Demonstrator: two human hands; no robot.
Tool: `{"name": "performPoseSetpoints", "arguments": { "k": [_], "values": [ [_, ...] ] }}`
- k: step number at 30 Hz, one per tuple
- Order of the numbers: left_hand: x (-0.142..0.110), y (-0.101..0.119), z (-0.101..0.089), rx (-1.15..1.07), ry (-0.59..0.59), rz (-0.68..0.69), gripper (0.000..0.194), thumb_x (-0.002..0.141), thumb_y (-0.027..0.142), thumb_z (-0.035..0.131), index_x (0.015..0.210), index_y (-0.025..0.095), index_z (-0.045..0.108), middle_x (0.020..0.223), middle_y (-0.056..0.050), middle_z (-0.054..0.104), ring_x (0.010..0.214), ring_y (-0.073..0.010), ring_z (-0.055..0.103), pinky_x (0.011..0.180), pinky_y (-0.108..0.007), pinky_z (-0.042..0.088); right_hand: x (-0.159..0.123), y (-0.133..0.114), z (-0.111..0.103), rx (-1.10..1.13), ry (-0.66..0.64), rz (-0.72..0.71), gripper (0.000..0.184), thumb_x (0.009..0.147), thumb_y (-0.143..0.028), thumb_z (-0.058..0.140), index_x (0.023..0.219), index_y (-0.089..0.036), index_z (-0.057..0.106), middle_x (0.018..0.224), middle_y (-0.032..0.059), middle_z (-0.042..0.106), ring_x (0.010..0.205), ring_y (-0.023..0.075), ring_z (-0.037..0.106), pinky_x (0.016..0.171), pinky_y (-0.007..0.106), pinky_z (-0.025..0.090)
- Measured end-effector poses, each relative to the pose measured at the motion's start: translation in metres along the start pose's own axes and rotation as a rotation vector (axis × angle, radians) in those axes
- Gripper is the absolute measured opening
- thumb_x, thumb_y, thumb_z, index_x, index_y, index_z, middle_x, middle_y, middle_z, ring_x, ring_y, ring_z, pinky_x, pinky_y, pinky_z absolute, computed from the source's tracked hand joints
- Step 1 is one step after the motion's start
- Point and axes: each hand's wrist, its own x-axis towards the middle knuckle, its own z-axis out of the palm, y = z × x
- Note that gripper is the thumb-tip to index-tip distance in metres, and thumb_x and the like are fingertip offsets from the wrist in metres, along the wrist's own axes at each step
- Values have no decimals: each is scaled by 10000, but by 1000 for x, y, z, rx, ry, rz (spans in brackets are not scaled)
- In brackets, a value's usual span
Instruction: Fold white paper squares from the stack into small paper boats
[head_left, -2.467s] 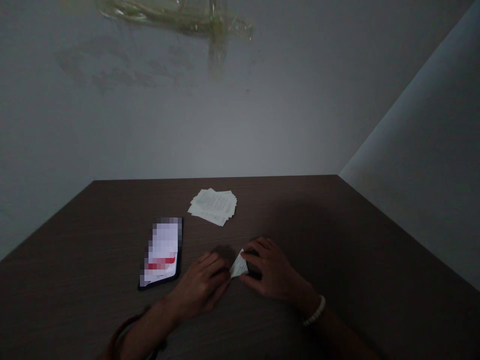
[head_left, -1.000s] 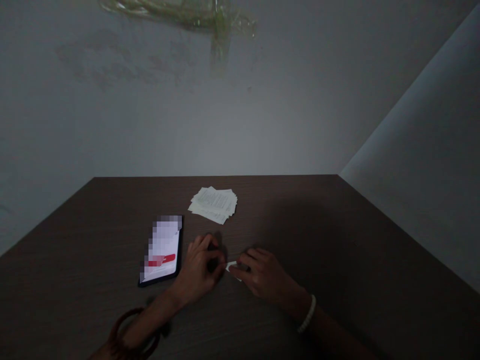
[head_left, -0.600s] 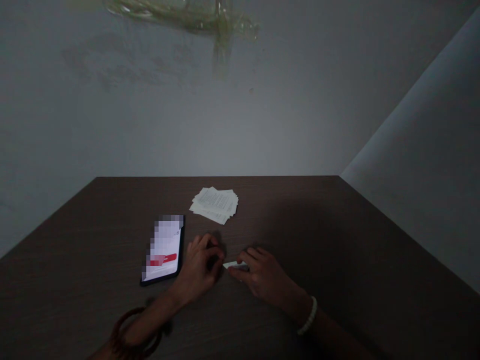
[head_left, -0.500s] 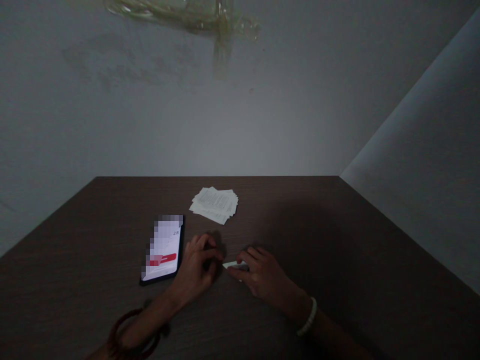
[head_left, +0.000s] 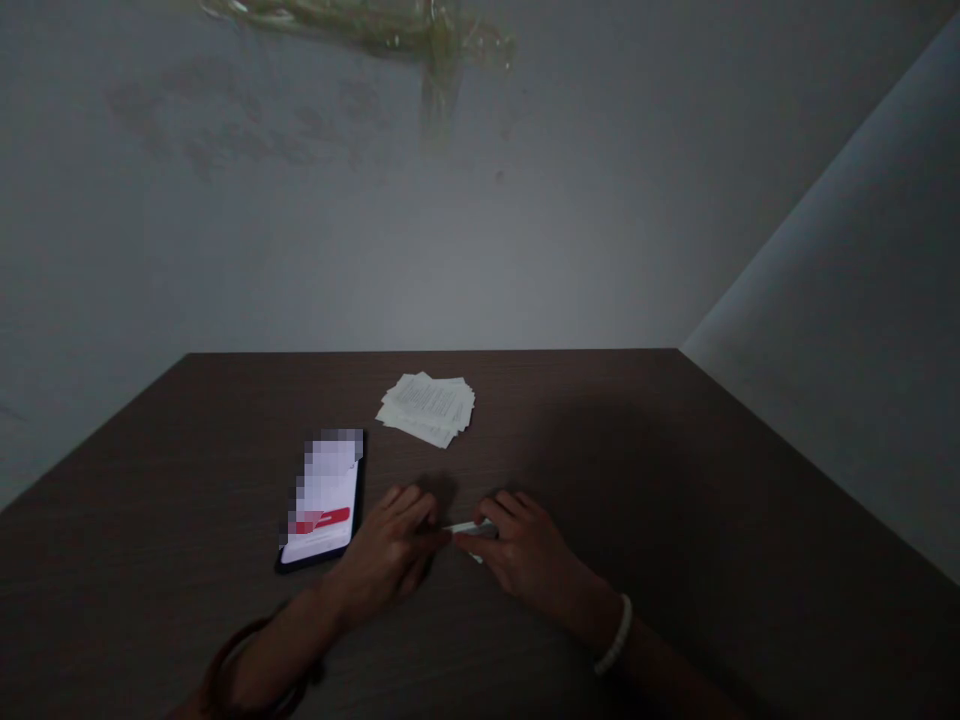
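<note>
"Light?"
"Dim; the wall (head_left: 480, 285) beyond the fingers (head_left: 429, 542) is palest."
"Shadows?"
"A broad, soft one (head_left: 615, 430) on the table (head_left: 232, 415), right of them."
"Clarity?"
"Phone screen (head_left: 330, 482), left of them, partly pixelated."

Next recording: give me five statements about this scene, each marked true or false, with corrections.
1. The right hand holds a small white paper. True.
2. The left hand has its fingertips close to that paper. True.
3. The phone lies face down. False: its lit screen faces up.
4. Print shows on the paper stack. True.
5. The paper stack lies nearer the camera than the phone. False: the paper stack is farther.
</note>
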Motion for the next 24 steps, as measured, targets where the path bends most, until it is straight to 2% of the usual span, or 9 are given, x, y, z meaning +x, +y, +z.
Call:
{"name": "performPoseSetpoints", "arguments": {
  "k": [4,9,16,24],
  "values": [
    [-1,0,2,39,-21,10,283,819,71,495,948,222,696,811,-56,513,780,-215,423,666,-346,288,0,0,-3,2,-23,0,234,924,-242,583,1132,-340,629,1009,26,574,934,202,471,764,331,343],
    [-3,-1,6,87,-4,-64,325,753,58,509,936,234,711,836,-63,514,801,-224,421,696,-349,319,1,-1,-5,-4,-45,10,233,924,-237,581,1133,-329,627,1025,29,572,945,203,474,776,332,357],
    [-2,1,7,113,13,-50,236,788,87,501,846,205,696,762,-55,509,745,-209,405,662,-344,300,0,-2,-4,-28,-37,9,265,911,-222,601,1151,-333,621,1021,31,566,946,197,466,774,319,352],
    [0,0,7,75,5,-59,234,784,70,485,825,190,682,786,-62,518,761,-215,414,655,-349,292,2,-3,-8,-54,-65,-18,257,922,-191,566,1152,-299,609,1018,34,567,940,201,458,790,333,339]
  ]
}}
